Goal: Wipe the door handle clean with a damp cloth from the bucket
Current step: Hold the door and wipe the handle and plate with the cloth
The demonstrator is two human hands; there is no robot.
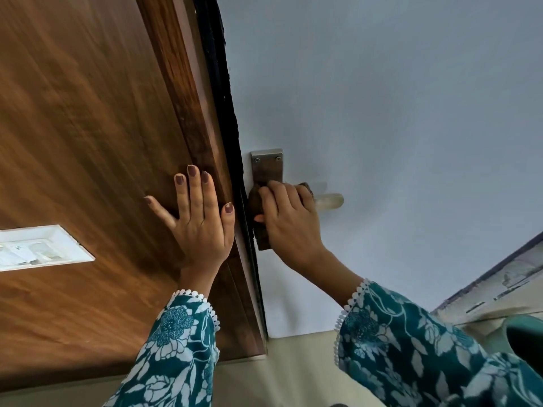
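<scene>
A metal door handle [330,200] with a rectangular back plate [266,165] is fixed on a pale blue-grey door [382,113]. My right hand [289,223] is closed around a dark brown cloth [256,201], pressing it over the handle's base and the plate's lower part. Only the lever's rounded end shows past my fingers. My left hand [195,214] lies flat with fingers spread on the brown wooden frame [202,136], just left of the dark gap beside the door. The bucket [526,336] shows only as a teal rim at the right edge.
A wide wood-grain panel [73,127] fills the left side, with a white switch plate [41,248] set into it. Beige floor [279,377] runs along the bottom. A pale skirting strip [499,283] crosses the lower right.
</scene>
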